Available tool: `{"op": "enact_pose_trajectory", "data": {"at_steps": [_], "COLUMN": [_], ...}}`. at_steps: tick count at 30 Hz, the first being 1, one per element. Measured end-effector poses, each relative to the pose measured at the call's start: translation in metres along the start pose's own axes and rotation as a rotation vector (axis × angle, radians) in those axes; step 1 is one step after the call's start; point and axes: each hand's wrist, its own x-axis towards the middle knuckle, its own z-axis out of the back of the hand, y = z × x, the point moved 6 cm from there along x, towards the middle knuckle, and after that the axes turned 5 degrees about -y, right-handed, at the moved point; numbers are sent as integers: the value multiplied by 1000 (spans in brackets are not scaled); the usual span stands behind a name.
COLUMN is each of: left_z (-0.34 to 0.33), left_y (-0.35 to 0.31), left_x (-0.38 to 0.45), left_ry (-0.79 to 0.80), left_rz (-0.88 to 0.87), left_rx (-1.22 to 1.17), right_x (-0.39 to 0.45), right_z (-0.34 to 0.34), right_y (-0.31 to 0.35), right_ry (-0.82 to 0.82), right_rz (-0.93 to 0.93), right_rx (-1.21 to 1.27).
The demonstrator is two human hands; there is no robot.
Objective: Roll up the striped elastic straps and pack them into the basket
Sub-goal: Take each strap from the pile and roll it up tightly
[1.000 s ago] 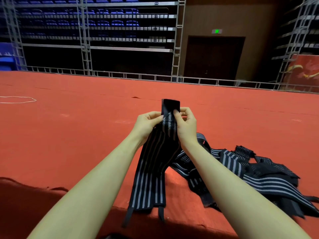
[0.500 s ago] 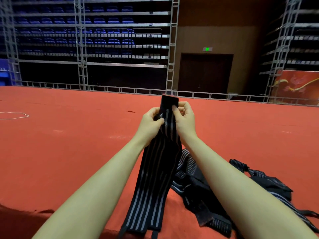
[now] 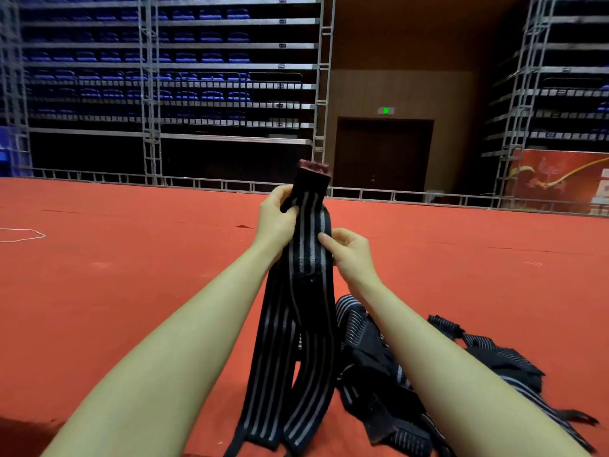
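My left hand [image 3: 275, 222] grips the striped strap [image 3: 304, 291] near its top end. My right hand [image 3: 351, 252] pinches its edge lower down.

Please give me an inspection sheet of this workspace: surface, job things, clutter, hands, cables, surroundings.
Surface: red carpet floor.
Job's things: one striped strap held up, its ends hanging down; pile of straps on the floor to the right; basket not seen.
Clutter: nothing seen.
Hands: left hand grips the strap near its top; right hand pinches its edge lower down.
Cables: thin white cord on the floor, far left.
Surroundings: blue seat rows, metal scaffolding, dark door.
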Motion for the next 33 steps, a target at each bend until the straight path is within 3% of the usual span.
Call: {"op": "enact_pose_trajectory", "data": {"at_steps": [4,9,13,17,24,28,33], "left_z": [-1,-6,-8,-6,-18,-16,-5], "left_y": [-5,-4,-5,-10,-38,-55,-59], "left_x": [-2,-10,-12,-13,-9,-2,12], "left_ry": [-17,40,24,70,179,118,49], "left_rz": [22,57,31,-39,-107,-207,-173], "left_rx": [-14,-49,22,183,128,132,191], "right_x": [3,7,10,11,15,19,21], "right_z": [0,4,-6,-4,-10,-12,-5], "right_y": [13,30,36,44,72,86,106], "right_ry": [-33,-238,-1,107,129,142,102], "right_rz": [115,199,64,110,140,185,225], "right_rx": [-190,-437,-227,-277,-135,-118,-122]}}
